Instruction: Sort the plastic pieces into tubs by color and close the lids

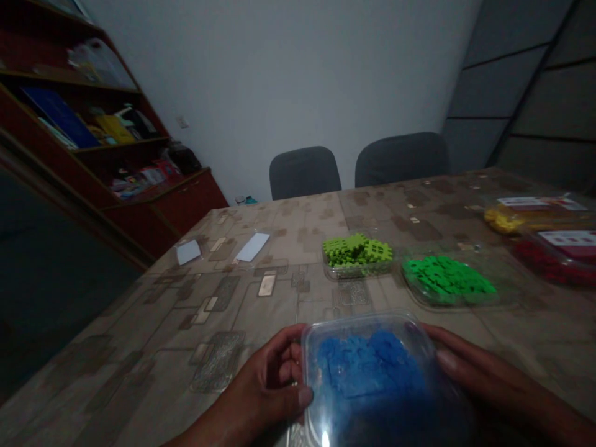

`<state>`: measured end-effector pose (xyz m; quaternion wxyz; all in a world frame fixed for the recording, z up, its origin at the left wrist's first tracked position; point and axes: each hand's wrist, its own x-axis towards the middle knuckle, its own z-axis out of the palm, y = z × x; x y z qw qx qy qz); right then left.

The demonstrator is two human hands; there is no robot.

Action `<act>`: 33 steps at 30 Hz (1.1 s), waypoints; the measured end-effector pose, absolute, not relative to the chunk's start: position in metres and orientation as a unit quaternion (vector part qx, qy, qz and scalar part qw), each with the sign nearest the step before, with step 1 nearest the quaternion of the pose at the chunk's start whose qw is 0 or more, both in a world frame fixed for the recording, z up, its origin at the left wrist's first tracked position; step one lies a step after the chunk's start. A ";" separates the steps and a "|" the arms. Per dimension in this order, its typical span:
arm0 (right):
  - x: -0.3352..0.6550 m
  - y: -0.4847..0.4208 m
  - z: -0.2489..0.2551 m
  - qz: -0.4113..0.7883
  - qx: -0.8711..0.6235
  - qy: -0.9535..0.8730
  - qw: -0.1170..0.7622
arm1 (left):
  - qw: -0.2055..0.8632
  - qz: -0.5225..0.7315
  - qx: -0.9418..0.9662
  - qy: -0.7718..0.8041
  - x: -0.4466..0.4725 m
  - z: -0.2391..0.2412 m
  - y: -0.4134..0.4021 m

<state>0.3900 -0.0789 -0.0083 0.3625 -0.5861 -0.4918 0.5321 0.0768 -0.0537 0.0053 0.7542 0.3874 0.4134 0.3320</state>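
Note:
A clear plastic container (363,323) full of blue interlocking pieces (367,366) is between my hands at the front of the table. My left hand (274,379) grips its left side, thumb on the near edge and fingers curled behind. On the opposite side, my right hand (460,360) holds the container's right edge, with its fingers partly hidden. Beyond it stand a clear tray of yellow-green pieces (356,251) and, to the right, another of bright green pieces (447,276).
Two labelled packs, one with yellow pieces (505,218) and one with red pieces (549,257), lie at the far right. Two white cards (252,247) rest on the left of the patterned tablecloth (158,335). Grey chairs (305,172) stand behind the table; a wooden shelf (172,202) is at left.

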 end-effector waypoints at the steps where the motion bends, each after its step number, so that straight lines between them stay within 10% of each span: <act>1: 0.391 -0.080 -0.011 0.533 -0.588 -0.489 0.362 | 0.744 0.331 0.402 0.418 0.076 0.007 -0.054; 10: 0.393 -0.085 -0.017 0.539 -0.601 -0.474 0.351 | 0.390 0.279 0.766 0.428 0.074 0.032 -0.061; 17: 0.422 -0.078 -0.040 0.317 -0.610 -0.684 0.245 | 0.182 0.116 0.925 0.312 0.077 -0.006 -0.050; 22: 0.402 -0.074 -0.049 0.073 -0.520 -0.806 0.273 | 0.145 0.098 0.934 0.312 0.076 -0.004 -0.054; 33: 0.380 -0.088 -0.034 -0.016 -0.416 -0.881 0.226 | 0.144 0.139 0.937 0.287 0.080 -0.011 -0.056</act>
